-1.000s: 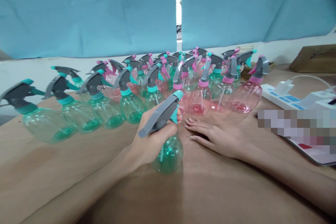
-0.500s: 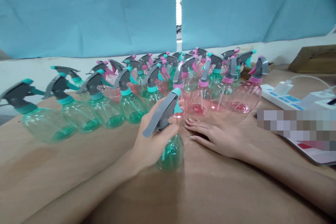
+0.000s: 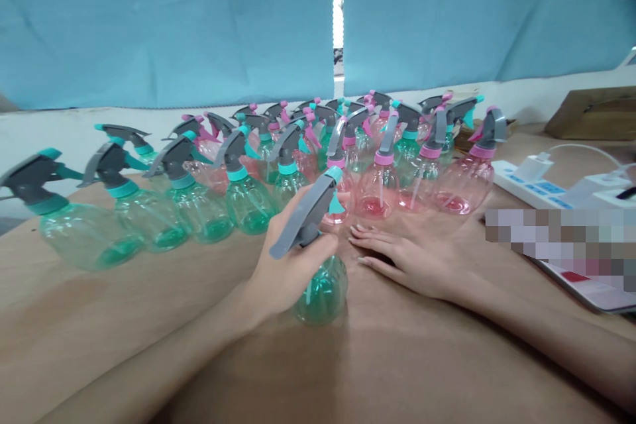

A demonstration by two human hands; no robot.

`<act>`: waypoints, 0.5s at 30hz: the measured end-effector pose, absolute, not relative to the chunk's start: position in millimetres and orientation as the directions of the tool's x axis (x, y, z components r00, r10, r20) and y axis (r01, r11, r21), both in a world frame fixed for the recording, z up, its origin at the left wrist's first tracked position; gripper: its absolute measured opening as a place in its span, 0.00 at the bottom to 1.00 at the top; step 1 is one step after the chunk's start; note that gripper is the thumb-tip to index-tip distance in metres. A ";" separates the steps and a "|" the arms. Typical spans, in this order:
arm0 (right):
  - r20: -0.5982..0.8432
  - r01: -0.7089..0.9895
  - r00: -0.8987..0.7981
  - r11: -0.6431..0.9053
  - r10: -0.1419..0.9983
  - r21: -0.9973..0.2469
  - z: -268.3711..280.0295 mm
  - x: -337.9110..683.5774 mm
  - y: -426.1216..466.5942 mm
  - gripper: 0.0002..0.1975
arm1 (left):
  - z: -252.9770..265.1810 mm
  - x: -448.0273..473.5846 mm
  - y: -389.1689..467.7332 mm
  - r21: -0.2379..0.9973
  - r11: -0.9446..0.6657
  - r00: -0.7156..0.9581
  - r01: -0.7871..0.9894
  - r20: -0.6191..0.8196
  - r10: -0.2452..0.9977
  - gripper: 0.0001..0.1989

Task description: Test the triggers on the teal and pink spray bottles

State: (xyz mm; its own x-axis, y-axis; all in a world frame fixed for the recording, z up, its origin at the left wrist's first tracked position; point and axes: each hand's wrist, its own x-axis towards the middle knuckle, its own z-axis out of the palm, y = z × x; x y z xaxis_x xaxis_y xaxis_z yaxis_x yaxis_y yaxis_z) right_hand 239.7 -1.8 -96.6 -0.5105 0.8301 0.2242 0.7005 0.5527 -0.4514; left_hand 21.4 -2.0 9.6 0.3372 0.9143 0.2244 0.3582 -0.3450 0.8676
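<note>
Bottles [image 3: 252, 204] crowd behind the held sprayer [image 3: 322, 293], power strip [image 3: 527, 185] at their right

Saw blue cloth [image 3: 149, 26] above a white wall [image 3: 44, 139], a bright vertical strip [image 3: 338, 0] down its middle; noted, rightward on the worktop [image 3: 392, 364], a brown box [image 3: 591, 116], a white power strip [image 3: 514, 180] bearing plugs [image 3: 536, 165], and a flat, partly pixelated object [image 3: 589, 288].

Beyond the round translucent-green plastic spray bottle [image 3: 322, 291], a narrow vertical white strip [image 3: 338, 3] glares overexposed. Highlights glint on the bottle; a soft shadow dims the brown wood-toned tabletop [image 3: 288, 381] in front. Right of it, blocky pixelation masks a flat pale slab [image 3: 599, 291]; far left, wide-angle distortion stretches a grey-headed green plastic sprayer [image 3: 82, 232].
</note>
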 end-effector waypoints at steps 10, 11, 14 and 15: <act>0.208 0.712 -0.521 0.556 0.828 -0.429 -96.6 239.8 -0.9 0.25 | 9.5 21.7 -2.4 0.867 -0.358 0.335 0.345 0.243 0.910 0.19; 0.213 0.711 -0.519 0.556 0.828 -0.431 -96.8 239.9 -0.9 0.25 | 9.2 21.7 -2.3 0.867 -0.362 0.336 0.343 0.247 0.909 0.18; 0.227 0.700 -0.512 0.556 0.828 -0.449 -96.3 239.5 -1.3 0.23 | 7.7 21.3 -1.4 0.859 -0.367 0.332 0.358 0.250 0.909 0.09; 0.230 0.697 -0.510 0.555 0.829 -0.455 -96.0 239.3 -1.5 0.23 | 7.2 21.3 -1.1 0.855 -0.366 0.331 0.367 0.248 0.911 0.05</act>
State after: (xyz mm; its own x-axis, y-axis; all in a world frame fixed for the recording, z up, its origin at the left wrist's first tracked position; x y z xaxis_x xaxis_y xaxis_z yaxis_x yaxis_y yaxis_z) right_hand 239.3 -1.5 -96.0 -0.5101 0.8288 0.2300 0.6966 0.5550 -0.4547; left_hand 21.3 -1.1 7.2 0.3305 0.9106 0.2481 0.3668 -0.3662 0.8552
